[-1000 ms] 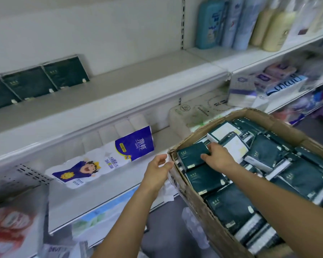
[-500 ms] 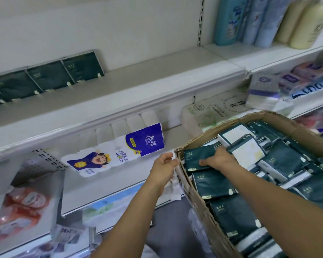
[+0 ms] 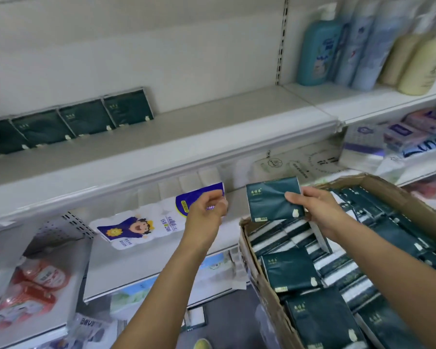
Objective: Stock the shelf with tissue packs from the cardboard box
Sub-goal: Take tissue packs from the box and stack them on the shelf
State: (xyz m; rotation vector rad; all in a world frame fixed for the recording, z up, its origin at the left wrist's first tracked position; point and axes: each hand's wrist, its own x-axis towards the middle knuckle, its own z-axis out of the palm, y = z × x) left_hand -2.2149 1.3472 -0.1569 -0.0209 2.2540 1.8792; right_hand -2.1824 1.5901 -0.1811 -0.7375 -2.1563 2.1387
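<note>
Your right hand [image 3: 317, 212] holds one dark green tissue pack [image 3: 273, 199] by its right edge, thumb on the printed face, and the pack hangs in the air just above the near left corner of the cardboard box [image 3: 267, 293]. Your left hand [image 3: 207, 212] is beside it, to the left, loosely curled and holding nothing; it is in front of the white and purple roll pack [image 3: 146, 222] on the lower shelf, and I cannot tell if it touches the wrapper.

The step now, I judge, is to carry this pack up to the upper shelf [image 3: 212, 117], above and to the left of both your hands. There a row of packs [image 3: 83, 122] leans against the back wall, and free space begins on the right of the last one.

To do it well, turn the pack so the printed face looks out like the others, and set it just beside the last pack, edge to edge. The wrapper is thin and soft, so pinch it lightly. Many packs are in the box, so much work is left.
</note>
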